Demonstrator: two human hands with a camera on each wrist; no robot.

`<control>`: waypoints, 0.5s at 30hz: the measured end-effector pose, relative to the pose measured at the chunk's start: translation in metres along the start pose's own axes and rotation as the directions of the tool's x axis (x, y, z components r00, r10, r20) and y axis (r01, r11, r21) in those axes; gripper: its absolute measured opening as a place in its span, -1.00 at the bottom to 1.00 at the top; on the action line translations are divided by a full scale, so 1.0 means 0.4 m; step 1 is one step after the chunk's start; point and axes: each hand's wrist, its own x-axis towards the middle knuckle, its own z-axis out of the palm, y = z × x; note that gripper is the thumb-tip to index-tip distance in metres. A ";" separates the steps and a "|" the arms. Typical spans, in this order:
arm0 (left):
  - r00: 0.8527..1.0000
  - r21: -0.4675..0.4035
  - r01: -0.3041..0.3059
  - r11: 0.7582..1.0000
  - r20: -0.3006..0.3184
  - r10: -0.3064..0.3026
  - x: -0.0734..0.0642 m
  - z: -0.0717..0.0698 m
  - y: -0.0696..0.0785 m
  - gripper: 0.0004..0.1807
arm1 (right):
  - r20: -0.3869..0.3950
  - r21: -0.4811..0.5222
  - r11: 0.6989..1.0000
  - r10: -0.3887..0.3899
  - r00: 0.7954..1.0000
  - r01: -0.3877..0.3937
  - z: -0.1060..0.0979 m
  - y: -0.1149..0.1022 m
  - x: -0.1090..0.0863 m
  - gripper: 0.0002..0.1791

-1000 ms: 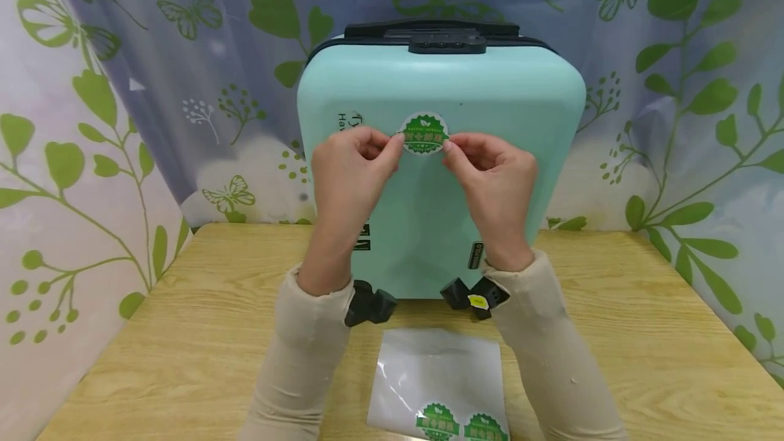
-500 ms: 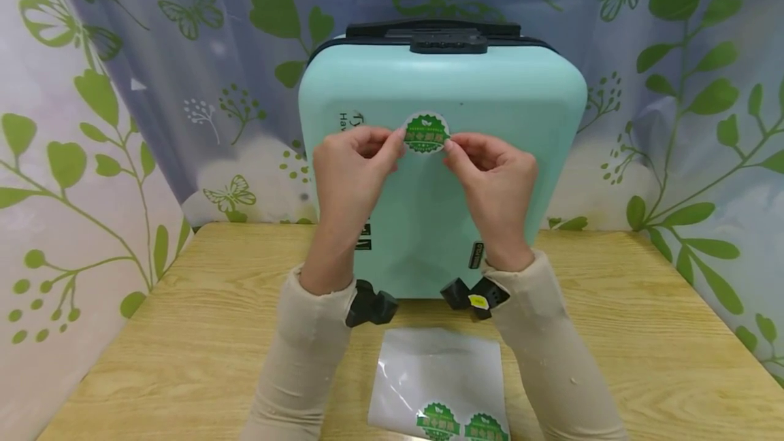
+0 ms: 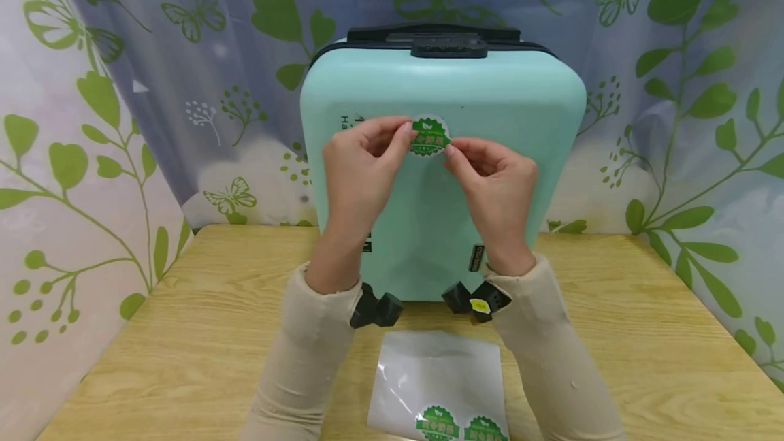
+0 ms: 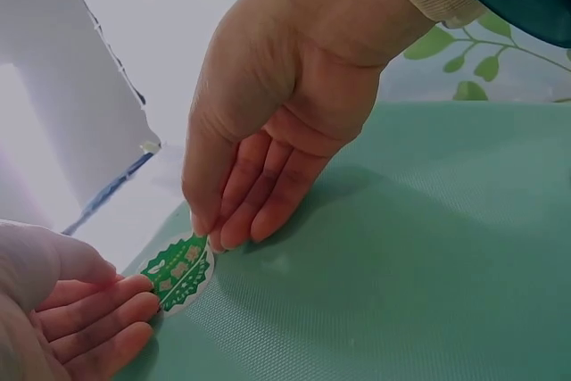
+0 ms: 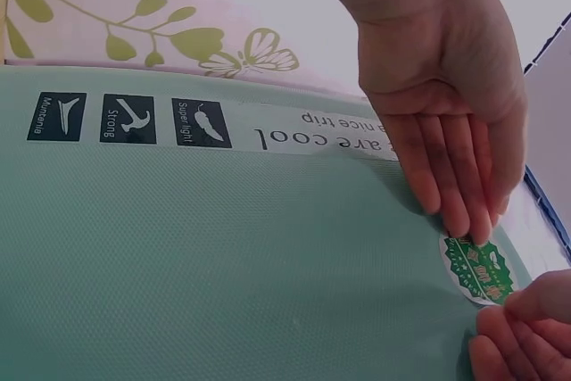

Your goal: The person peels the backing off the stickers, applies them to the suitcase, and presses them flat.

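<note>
Head view shows the left hand [image 3: 363,165] and right hand [image 3: 499,186] pinching opposite edges of a round green sticker [image 3: 431,137] at the suitcase's [image 3: 422,230] front, upper middle of the frame.

Wood-grain tbl [image 3: 184,332] w/ mint suitcase [image 3: 422,209] & sticker sheet [image 3: 436,373] on top.

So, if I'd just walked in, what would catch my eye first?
Probably the big mint-green suitcase, upright in the middle of the head view on a wooden table. Next comes the round green-and-white sticker against its upper front, with the left hand and right hand at its opposite edges. Nearer the camera lies a pale sheet bearing more such stickers.
</note>
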 end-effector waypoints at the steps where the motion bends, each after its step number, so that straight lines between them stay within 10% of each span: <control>1: 1.000 -0.001 -0.002 1.000 0.002 0.002 0.001 0.001 0.001 -0.81 | 0.001 0.000 1.000 0.001 1.000 -0.001 0.000 0.000 -0.001 -0.85; 15: 0.998 -0.020 -0.022 1.000 0.059 0.023 0.003 0.030 0.013 -0.82 | -0.022 0.031 1.000 0.003 1.000 -0.002 0.004 0.004 -0.006 -0.81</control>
